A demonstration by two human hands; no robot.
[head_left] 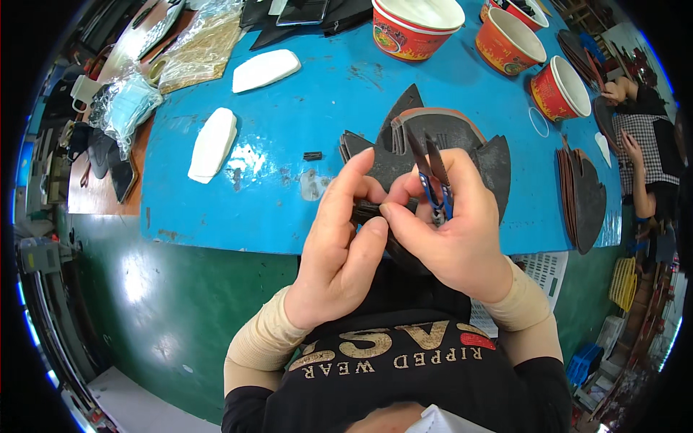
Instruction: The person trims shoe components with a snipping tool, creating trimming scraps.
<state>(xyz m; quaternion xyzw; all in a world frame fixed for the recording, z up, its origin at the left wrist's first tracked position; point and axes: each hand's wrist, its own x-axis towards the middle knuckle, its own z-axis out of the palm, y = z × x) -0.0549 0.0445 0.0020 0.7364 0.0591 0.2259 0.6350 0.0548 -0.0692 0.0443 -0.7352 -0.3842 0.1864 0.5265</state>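
Note:
Close to my body at the table's edge, my left hand (339, 245) pinches a small dark bundle of strips (367, 211) between thumb and fingers. The thumb and forefinger of my right hand (458, 231) meet at the same bundle. Tucked in that right hand are thread snips (432, 177) with blue handles, their dark blades pointing away from me and apart at the tips. Just beyond my hands lies a stack of dark grey cut pieces (444, 133) with pointed corners, one edged in orange. My fingers hide part of the bundle.
On the blue table (317, 79) sit two white pads (213, 144) and a small black bundle (312, 156). Red paper bowls (559, 90) stand at the far right, near another stack of dark pieces (581, 195). Plastic-wrapped goods (130, 101) lie left. A co-worker's hands (632, 148) show at right.

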